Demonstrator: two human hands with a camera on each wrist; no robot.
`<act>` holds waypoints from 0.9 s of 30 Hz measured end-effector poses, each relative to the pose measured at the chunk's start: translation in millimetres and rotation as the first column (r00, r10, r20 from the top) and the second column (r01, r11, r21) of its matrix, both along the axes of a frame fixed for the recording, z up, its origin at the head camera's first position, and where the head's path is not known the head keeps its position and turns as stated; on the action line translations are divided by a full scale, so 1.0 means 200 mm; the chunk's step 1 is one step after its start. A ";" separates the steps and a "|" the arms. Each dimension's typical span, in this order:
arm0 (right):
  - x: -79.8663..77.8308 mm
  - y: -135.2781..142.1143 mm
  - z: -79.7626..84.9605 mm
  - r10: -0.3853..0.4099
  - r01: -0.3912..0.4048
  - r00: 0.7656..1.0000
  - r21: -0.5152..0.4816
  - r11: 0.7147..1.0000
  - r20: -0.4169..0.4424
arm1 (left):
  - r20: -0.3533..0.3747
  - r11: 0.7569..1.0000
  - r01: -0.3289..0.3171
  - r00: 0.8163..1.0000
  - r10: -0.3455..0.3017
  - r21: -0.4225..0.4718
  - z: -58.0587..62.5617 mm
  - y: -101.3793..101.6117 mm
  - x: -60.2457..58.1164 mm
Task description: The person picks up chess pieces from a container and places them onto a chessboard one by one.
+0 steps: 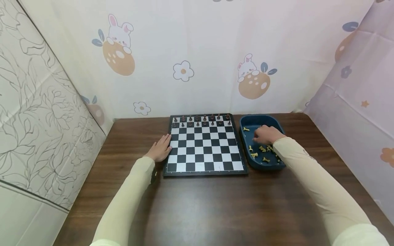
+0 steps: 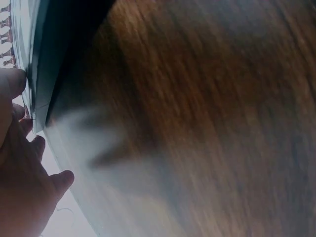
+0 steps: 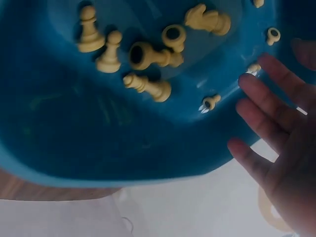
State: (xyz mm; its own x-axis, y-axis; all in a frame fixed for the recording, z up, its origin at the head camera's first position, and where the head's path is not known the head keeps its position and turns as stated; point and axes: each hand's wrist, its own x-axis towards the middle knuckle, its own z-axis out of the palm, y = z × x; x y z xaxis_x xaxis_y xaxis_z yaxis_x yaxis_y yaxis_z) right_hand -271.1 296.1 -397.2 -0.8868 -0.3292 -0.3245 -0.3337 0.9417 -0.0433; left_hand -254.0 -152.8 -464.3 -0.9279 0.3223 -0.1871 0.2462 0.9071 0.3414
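A black-and-white chessboard [image 1: 203, 147] lies on the table, with dark brown chess pieces [image 1: 197, 118] standing in two rows along its far side. My left hand [image 1: 160, 149] rests at the board's left edge, fingers extended; the left wrist view has the fingers [image 2: 61, 181] beside the board's rim [image 2: 54, 59]. Over a blue tray [image 1: 245, 145] is my right hand [image 1: 266, 134]. Its fingers [image 3: 264, 116] are spread and only slightly bent, with nothing between them, above cream chess pieces [image 3: 150, 88] lying in the tray. Among these is a knight [image 3: 207, 19].
The brown wooden table [image 1: 203, 208] extends in front of the board. A patterned curtain [image 1: 209, 89] hangs along the table's far side, and a wall with flower line drawings [image 1: 46, 102] is on the left. The tray stands close to the board's right edge.
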 end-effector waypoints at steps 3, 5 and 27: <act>-0.02 -0.04 -0.02 -0.032 0.030 0.998 0.050 0.998 0.059 | -0.012 1.000 0.001 1.000 -0.001 0.001 -0.01 -0.01 0.00; -0.03 -0.07 -0.03 -0.044 0.036 0.995 0.087 0.996 0.092 | -0.012 1.000 0.002 1.000 -0.002 0.003 -0.02 -0.02 0.00; -0.06 -0.14 -0.11 -0.025 -0.003 0.987 0.174 0.985 0.158 | 0.024 0.999 -0.010 1.000 0.011 -0.048 0.00 -0.03 0.00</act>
State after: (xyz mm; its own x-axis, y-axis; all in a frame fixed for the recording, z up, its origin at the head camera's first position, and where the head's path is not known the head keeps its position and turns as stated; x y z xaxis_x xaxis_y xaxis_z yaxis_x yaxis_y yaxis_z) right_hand -284.0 267.3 -418.9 -0.8223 -0.2460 -0.5131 -0.3254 0.9430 0.0694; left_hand -254.3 -159.1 -463.3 -0.9262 0.3029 -0.2243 0.2290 0.9249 0.3034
